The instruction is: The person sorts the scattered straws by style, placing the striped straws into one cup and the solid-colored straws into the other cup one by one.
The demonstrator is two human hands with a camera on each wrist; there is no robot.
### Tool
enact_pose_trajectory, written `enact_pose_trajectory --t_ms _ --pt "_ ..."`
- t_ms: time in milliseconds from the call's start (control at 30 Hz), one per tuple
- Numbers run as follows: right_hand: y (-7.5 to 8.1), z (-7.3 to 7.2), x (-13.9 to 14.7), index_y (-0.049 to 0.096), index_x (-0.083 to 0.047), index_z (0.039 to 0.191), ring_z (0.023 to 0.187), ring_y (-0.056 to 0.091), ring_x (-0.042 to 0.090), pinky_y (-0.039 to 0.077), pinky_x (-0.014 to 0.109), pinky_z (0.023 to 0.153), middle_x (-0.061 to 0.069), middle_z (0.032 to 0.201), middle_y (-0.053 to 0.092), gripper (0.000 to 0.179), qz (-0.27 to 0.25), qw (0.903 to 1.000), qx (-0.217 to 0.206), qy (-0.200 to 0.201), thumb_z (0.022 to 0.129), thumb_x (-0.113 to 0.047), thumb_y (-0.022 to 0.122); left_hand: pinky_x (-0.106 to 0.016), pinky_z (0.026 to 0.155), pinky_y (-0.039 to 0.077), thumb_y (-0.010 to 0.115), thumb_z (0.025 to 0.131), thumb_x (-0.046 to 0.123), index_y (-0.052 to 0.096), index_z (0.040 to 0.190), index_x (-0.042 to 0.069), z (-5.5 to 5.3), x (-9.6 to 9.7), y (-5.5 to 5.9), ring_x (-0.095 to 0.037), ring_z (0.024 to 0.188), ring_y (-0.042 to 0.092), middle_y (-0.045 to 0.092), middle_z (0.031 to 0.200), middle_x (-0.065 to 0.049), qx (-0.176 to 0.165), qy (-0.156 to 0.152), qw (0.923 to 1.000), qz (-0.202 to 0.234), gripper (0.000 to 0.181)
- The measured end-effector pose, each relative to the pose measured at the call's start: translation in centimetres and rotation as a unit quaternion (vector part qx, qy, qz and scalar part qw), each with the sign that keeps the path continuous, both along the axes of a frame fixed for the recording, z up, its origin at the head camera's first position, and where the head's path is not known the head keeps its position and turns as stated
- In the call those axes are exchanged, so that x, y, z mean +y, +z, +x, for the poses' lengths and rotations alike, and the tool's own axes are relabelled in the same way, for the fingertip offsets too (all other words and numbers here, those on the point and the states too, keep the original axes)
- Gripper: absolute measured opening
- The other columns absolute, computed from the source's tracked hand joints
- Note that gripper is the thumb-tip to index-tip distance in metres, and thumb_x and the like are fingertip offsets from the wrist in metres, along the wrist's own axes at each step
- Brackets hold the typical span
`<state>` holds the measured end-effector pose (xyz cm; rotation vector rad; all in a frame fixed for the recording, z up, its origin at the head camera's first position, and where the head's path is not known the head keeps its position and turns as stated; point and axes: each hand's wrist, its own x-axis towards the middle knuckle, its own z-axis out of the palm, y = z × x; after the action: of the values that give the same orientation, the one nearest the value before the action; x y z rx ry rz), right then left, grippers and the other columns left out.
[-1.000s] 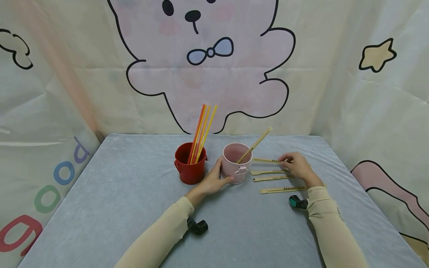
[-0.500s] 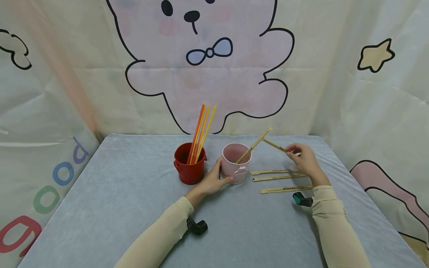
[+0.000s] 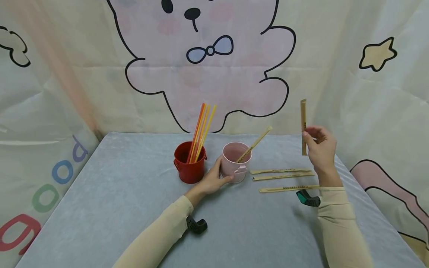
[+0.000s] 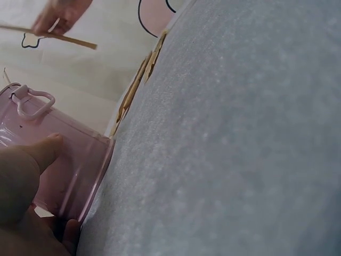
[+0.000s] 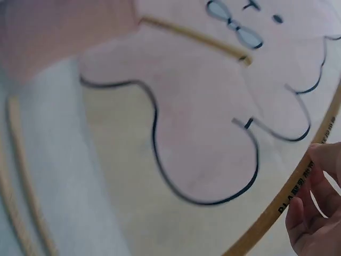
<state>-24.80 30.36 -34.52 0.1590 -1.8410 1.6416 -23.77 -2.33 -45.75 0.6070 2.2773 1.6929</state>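
In the head view my right hand (image 3: 321, 150) pinches a paper-wrapped straw (image 3: 303, 111) upright, raised above the right part of the table. Print on the wrapper shows in the right wrist view, where thumb and fingers press the straw (image 5: 282, 200) between them. My left hand (image 3: 210, 180) grips the side of a small pink bucket (image 3: 231, 170), thumb in front and fingers round the back. One wrapped straw (image 3: 259, 139) leans out of that bucket to the right. On the table beside it lie several wrapped straws, among them a front one (image 3: 281, 189).
Left of the pink bucket stands a red bucket (image 3: 190, 173) holding several orange and yellow straws (image 3: 205, 126). A grey-blue cloth covers the table (image 3: 100, 208). Behind it hangs a printed curtain (image 3: 234, 85).
My right hand has lifted one wrapped straw off the table, moved up and right, and turned it from lying flat to upright. The left hand stays on the pink bucket.
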Motion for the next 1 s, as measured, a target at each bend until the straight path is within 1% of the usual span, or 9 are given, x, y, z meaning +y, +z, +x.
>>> enact_pose_trajectory --t_ms 67,133,200,367,533,567,733,833,1000 --pt "1.0 0.6 -0.5 0.070 0.002 0.096 0.071 0.062 0.009 0.053 0.014 0.066 -0.001 0.080 0.067 0.014 -0.091 0.9944 0.038 0.037 0.089 0.014 0.065 -0.050 0.128 0.019 0.070 0.096 0.021 0.013 0.162 0.019 0.0 0.0 0.0 -0.024 0.157 0.020 0.023 0.168 -0.006 -0.001 0.000 1.0000 -0.001 0.087" --pt "1.9 1.3 -1.0 0.069 0.001 0.095 0.071 0.063 0.013 0.055 0.017 0.065 0.005 0.080 0.068 0.017 -0.171 0.9791 0.076 0.078 0.088 0.016 0.064 -0.050 0.128 0.019 0.070 0.096 0.021 0.014 0.161 0.020 0.0 0.1 -0.1 -0.023 0.157 0.020 0.023 0.168 -0.005 -0.002 0.002 1.0000 -0.005 0.087" --pt "2.6 2.1 -1.6 0.067 0.006 0.096 0.072 0.065 0.017 0.057 0.021 0.066 0.011 0.082 0.068 0.014 -0.229 0.9607 0.109 0.114 0.088 0.017 0.064 -0.050 0.128 0.019 0.070 0.095 0.022 0.014 0.161 0.020 0.0 0.1 -0.2 -0.023 0.157 0.020 0.024 0.168 -0.005 -0.005 0.003 0.9999 -0.009 0.087" --pt "3.9 3.8 -3.1 0.060 0.012 0.103 0.078 0.069 0.024 0.060 0.028 0.069 0.017 0.089 0.070 0.013 -0.295 0.9264 0.150 0.180 0.091 0.017 0.059 -0.051 0.128 0.019 0.071 0.095 0.022 0.014 0.161 0.021 0.3 0.0 -0.2 -0.023 0.157 0.020 0.023 0.168 -0.004 -0.012 0.004 0.9999 -0.009 0.087" --pt "4.4 4.6 -4.6 0.059 0.014 0.104 0.083 0.071 0.030 0.062 0.033 0.073 0.021 0.092 0.069 0.014 -0.345 0.8860 0.152 0.270 0.094 0.020 0.052 -0.050 0.128 0.019 0.070 0.095 0.021 0.013 0.162 0.021 0.3 0.0 0.0 -0.023 0.157 0.020 0.023 0.168 -0.004 -0.007 0.002 0.9999 -0.011 0.088" --pt "4.3 4.6 -5.0 0.059 0.014 0.105 0.085 0.071 0.030 0.063 0.034 0.074 0.021 0.093 0.069 0.014 -0.344 0.8824 0.148 0.285 0.094 0.019 0.051 -0.049 0.128 0.019 0.070 0.095 0.021 0.012 0.162 0.021 0.2 0.0 0.0 -0.022 0.157 0.020 0.023 0.168 -0.004 -0.005 0.001 0.9999 -0.011 0.088" --pt "3.6 4.3 -6.5 0.061 0.011 0.106 0.091 0.072 0.028 0.062 0.033 0.080 0.018 0.098 0.069 0.016 -0.319 0.8802 0.121 0.330 0.096 0.017 0.049 -0.051 0.128 0.019 0.069 0.096 0.021 0.013 0.161 0.019 0.1 -0.1 0.2 -0.025 0.157 0.020 0.023 0.168 -0.007 0.005 -0.004 1.0000 -0.001 0.086" --pt "2.7 4.2 -7.3 0.063 0.008 0.106 0.093 0.072 0.026 0.061 0.031 0.083 0.015 0.100 0.070 0.019 -0.288 0.8911 0.094 0.338 0.098 0.016 0.048 -0.051 0.128 0.019 0.069 0.096 0.021 0.013 0.161 0.019 0.2 -0.2 0.2 -0.025 0.157 0.020 0.023 0.168 -0.006 -0.001 -0.003 1.0000 -0.005 0.086" --pt "1.5 3.7 -8.3 0.064 -0.001 0.106 0.094 0.073 0.019 0.061 0.028 0.086 0.007 0.101 0.072 0.018 -0.210 0.9284 0.036 0.304 0.100 0.009 0.051 -0.052 0.128 0.019 0.069 0.096 0.021 0.013 0.161 0.019 0.2 -0.1 0.5 -0.025 0.157 0.021 0.023 0.168 -0.007 0.002 -0.006 1.0000 -0.001 0.086"
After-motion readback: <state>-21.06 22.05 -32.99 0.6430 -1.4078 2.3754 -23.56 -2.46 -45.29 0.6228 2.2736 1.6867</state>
